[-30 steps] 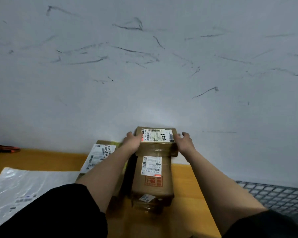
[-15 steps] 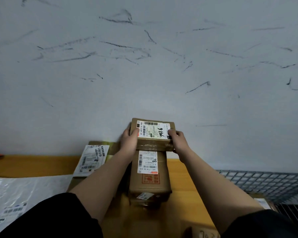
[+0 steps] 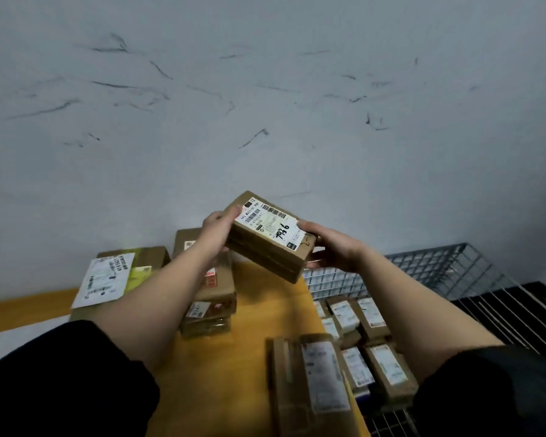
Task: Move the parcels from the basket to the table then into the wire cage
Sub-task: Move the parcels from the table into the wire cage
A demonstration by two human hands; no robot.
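Brown cardboard fills the middle of the view: a small parcel [image 3: 270, 236] with a white label handwritten in black is held up in the air, tilted, above the far edge of the yellow table [image 3: 234, 357]. The left hand [image 3: 216, 227] grips its left end with fingers curled round the edge, while the right hand [image 3: 334, 249] clasps the right end — thumb on top, fingers underneath. Below the left forearm a stack of boxes [image 3: 212, 298] stands on the table, and a larger box with a white label [image 3: 120, 274] lies further left. Another taped box [image 3: 312, 386] sits at the table's near right edge. To the right, the wire cage [image 3: 438, 266] holds several small labelled parcels [image 3: 360, 335] — packed side by side.
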